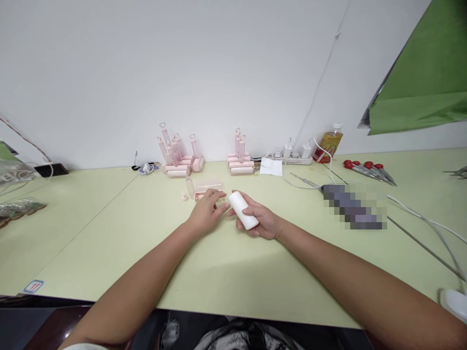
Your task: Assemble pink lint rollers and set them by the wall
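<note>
My right hand [263,221] is closed around a white lint-roller roll [243,211], tilted with its far end to the left. My left hand [207,212] is just left of the roll, fingers apart and apparently holding nothing. Beyond my left hand lies an opened pink roller case [208,186], partly hidden by the fingers. A clear pink handle [190,187] lies beside the case, and a small pink piece [185,197] sits in front of that handle.
Several pink lint rollers stand along the wall in a left group [178,170] and a right group [241,170]. Farther right are a power strip [297,160], a drink bottle [328,145], red-tipped pliers [368,170] and a blurred-out dark object [350,206]. White cables cross the right side.
</note>
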`<action>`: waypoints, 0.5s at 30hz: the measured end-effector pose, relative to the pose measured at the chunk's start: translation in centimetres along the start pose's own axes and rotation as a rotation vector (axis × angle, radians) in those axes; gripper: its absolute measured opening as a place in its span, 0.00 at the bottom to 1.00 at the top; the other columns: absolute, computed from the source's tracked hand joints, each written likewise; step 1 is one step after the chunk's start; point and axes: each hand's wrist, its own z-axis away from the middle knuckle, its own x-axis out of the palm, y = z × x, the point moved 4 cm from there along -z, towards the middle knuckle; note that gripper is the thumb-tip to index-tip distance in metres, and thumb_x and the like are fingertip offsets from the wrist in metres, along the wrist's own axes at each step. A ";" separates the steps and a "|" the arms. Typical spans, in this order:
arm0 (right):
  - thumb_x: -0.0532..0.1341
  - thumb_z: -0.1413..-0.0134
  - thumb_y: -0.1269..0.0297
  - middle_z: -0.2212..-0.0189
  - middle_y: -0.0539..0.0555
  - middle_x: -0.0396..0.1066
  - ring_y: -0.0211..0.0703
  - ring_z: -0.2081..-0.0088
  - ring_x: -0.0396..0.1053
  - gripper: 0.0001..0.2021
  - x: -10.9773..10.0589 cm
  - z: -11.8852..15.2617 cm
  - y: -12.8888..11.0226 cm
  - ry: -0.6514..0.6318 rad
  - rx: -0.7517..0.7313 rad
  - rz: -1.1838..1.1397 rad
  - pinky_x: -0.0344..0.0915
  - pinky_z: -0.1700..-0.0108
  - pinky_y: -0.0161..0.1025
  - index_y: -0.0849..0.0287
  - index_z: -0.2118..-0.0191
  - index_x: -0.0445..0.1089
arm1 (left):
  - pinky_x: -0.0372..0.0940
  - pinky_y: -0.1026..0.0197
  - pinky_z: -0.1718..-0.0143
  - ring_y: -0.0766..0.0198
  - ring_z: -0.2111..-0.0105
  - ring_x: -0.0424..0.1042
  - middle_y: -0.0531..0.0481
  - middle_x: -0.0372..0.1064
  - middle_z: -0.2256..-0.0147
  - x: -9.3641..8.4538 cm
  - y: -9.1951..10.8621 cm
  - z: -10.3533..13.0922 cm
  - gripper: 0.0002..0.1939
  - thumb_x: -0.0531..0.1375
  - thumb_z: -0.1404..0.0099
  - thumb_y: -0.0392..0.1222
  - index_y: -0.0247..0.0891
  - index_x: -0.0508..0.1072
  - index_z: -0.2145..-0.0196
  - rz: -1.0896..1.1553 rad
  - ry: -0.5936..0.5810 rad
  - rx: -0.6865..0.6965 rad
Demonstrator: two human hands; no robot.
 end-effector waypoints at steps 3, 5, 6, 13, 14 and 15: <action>0.61 0.52 0.66 0.61 0.50 0.70 0.38 0.75 0.71 0.31 -0.3 -0.1 -0.2 0.074 -0.024 -0.003 0.54 0.91 0.25 0.42 0.43 0.51 | 0.66 0.53 0.59 0.51 0.54 0.69 0.40 0.52 0.38 -0.4 -1.4 -0.1 0.27 0.53 0.35 0.53 0.41 0.62 0.42 -0.292 -0.044 -0.204; 0.61 0.53 0.67 0.61 0.49 0.69 0.39 0.76 0.70 0.31 -0.5 -0.2 -0.2 0.093 -0.028 -0.004 0.55 0.91 0.25 0.42 0.43 0.51 | 0.66 0.52 0.61 0.48 0.53 0.70 0.40 0.49 0.37 -0.6 -1.9 -0.2 0.27 0.52 0.36 0.53 0.41 0.61 0.42 -0.414 -0.107 -0.282; 0.61 0.53 0.67 0.61 0.49 0.69 0.39 0.76 0.70 0.31 -0.5 -0.2 -0.2 0.094 -0.026 -0.004 0.55 0.91 0.26 0.43 0.44 0.51 | 0.66 0.52 0.62 0.48 0.54 0.71 0.39 0.51 0.38 -0.7 -1.9 -0.2 0.27 0.51 0.35 0.54 0.40 0.61 0.42 -0.453 -0.134 -0.305; 0.60 0.50 0.65 0.61 0.51 0.68 0.39 0.75 0.70 0.29 -0.5 -0.2 0.1 0.070 -0.004 0.024 0.57 0.91 0.27 0.43 0.43 0.51 | 0.63 0.56 0.67 0.51 0.62 0.74 0.40 0.72 0.61 -0.9 -0.9 0.3 0.12 0.50 0.36 0.42 0.37 0.67 0.57 -0.605 -0.277 -0.402; 0.60 0.49 0.64 0.61 0.51 0.68 0.40 0.75 0.70 0.28 -0.5 -0.2 0.1 0.067 0.000 0.031 0.58 0.91 0.27 0.43 0.43 0.51 | 0.62 0.56 0.68 0.51 0.63 0.74 0.40 0.72 0.63 -0.9 -0.7 0.5 0.12 0.51 0.36 0.42 0.38 0.67 0.57 -0.590 -0.295 -0.402; 0.60 0.48 0.64 0.61 0.51 0.68 0.40 0.75 0.70 0.28 -0.5 -0.2 0.1 0.067 0.003 0.037 0.58 0.91 0.28 0.43 0.43 0.51 | 0.61 0.57 0.69 0.51 0.64 0.73 0.41 0.73 0.64 -0.8 -0.7 0.6 0.11 0.52 0.37 0.42 0.38 0.67 0.57 -0.566 -0.300 -0.397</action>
